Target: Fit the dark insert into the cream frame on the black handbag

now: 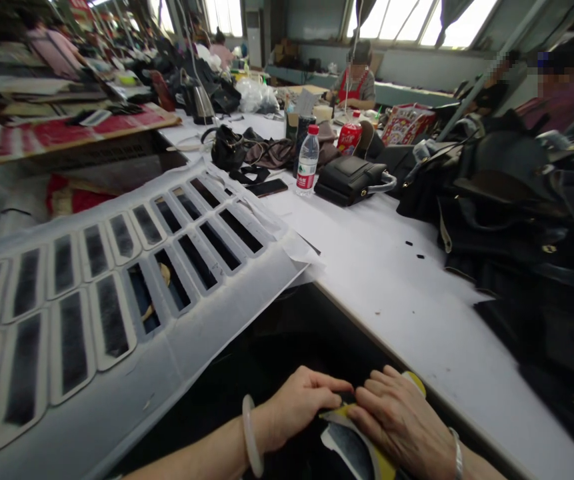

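Observation:
Low in the head view, my two hands meet over a yellow-edged piece [383,460] with a dark, pale-bordered panel on its face. My right hand [391,410] is closed over its upper edge, fingers curled and thumb lying along the near side. My left hand [299,403] is closed too, thumb and index finger pinching at the piece's upper left corner, where a small dark bit shows. What exactly lies between those fingertips is partly hidden. A pale bangle [251,433] circles my left wrist, and a silver one [457,453] my right.
At left lies a grey slotted sheet [181,357] holding several pale-framed dark strips. The white table [361,280] bears a water bottle [307,163], a phone [267,187], a black handbag [349,179] and a red can [349,137]. Black bags [531,247] pile up right. A person in a red apron [359,83] sits beyond.

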A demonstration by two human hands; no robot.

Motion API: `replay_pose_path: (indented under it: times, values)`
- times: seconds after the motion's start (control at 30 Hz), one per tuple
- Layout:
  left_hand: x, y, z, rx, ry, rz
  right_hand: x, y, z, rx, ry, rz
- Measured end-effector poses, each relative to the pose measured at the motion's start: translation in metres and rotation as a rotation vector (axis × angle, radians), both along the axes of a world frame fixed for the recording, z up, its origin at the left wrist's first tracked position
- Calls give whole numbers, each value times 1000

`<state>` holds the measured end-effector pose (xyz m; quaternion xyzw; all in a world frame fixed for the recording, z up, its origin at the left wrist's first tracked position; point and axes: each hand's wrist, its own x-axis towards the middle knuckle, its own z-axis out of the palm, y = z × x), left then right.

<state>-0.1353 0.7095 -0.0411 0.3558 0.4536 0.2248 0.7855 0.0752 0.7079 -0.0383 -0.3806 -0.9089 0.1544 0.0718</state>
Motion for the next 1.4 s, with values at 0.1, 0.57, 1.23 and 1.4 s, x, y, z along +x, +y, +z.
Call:
replay_pose_path:
  times: [0.1, 0.57, 1.23, 1.4]
  values:
    - [1, -3, -4, 24, -22, -2, 7, -7, 1, -109, -30, -76]
    - [4, -7, -8, 132, -76, -26, 3, 2, 6, -991, 580, -540]
    - [3, 6, -7, 144, -145, -46, -3, -3, 15, -726, 415, -701]
    - [12, 8, -13, 148, -71, -115, 31, -44, 56, -549, 591, -993]
